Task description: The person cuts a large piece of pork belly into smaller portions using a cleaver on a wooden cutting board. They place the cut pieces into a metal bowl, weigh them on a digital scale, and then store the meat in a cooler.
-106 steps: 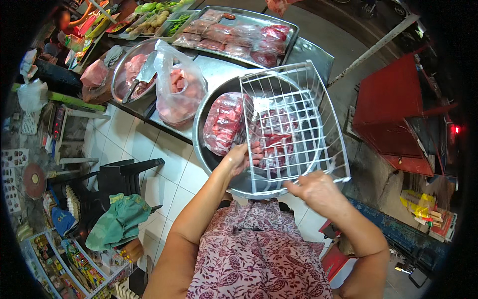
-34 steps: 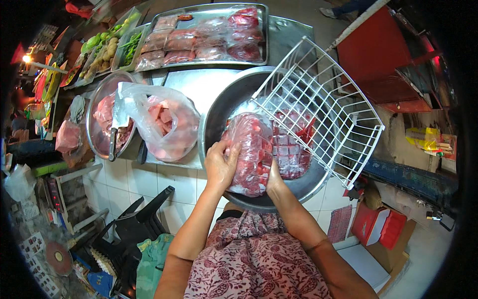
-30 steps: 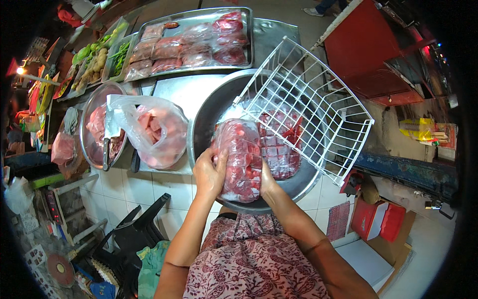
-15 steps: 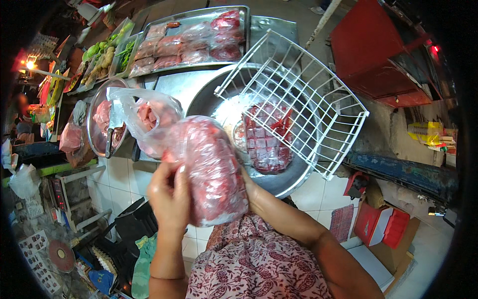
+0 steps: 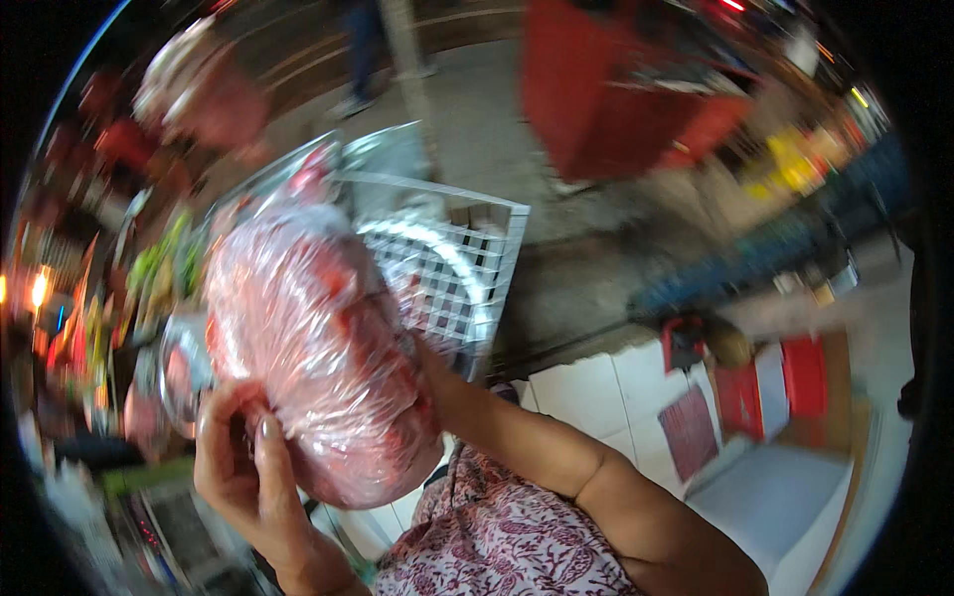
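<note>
A large clear plastic bag of red and pink meat (image 5: 318,348) is held up in front of me, tilted and filling the middle left of the view. At its lower left side, my left hand (image 5: 248,457) is closed, thumb and fingers pinching the plastic. My right hand (image 5: 434,382) supports the bag from its right side, and its fingers are hidden behind the meat. Past the bag, a white wire basket (image 5: 502,233) leans over a round metal basin (image 5: 472,278), both partly covered by the bag.
A metal bowl (image 5: 171,372) stands left of the bag. Green vegetables (image 5: 164,253) lie further left, smeared by motion. A person (image 5: 363,60) stands at the far side. A red cabinet (image 5: 606,99) is far right, and red boxes (image 5: 805,377) sit on the right.
The view has swung to the right and blurred. The bag of meat has been raised closer, covering the tray and much of the basin. Both hands keep hold of it.
</note>
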The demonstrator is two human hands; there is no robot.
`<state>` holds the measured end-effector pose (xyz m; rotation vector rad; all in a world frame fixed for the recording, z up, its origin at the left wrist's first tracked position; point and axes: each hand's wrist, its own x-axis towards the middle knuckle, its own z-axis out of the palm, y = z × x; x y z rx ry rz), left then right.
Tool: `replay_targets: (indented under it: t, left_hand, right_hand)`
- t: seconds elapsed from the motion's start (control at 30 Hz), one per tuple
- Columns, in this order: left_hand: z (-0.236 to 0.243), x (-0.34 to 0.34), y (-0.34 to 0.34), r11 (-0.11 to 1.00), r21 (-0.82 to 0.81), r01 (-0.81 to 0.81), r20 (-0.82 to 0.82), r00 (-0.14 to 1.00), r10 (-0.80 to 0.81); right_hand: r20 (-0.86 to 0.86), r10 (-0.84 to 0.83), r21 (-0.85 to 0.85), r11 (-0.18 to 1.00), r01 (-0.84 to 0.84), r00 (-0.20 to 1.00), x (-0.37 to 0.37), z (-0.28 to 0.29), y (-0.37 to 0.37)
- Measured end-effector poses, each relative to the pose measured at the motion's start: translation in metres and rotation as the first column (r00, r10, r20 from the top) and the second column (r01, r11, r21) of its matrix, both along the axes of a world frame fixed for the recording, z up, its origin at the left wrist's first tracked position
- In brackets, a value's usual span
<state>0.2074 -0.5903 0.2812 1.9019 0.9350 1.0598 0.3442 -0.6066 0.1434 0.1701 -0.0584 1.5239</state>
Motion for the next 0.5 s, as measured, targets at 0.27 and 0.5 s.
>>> replay_targets:
  t: [0.27,0.5]
  left_hand:
    - [-0.049,0.09,-0.051,0.841,-0.06,0.538,-0.007,0.842,-0.539]
    - [-0.047,0.185,-0.206,0.653,-0.044,0.756,-0.208,0.633,-0.746]
  right_hand:
    - [0.279,-0.488,-0.124,0.836,0.535,0.827,0.051,-0.04,-0.158]
    - [0.207,-0.772,-0.134,0.586,0.799,0.601,0.085,-0.061,-0.316]
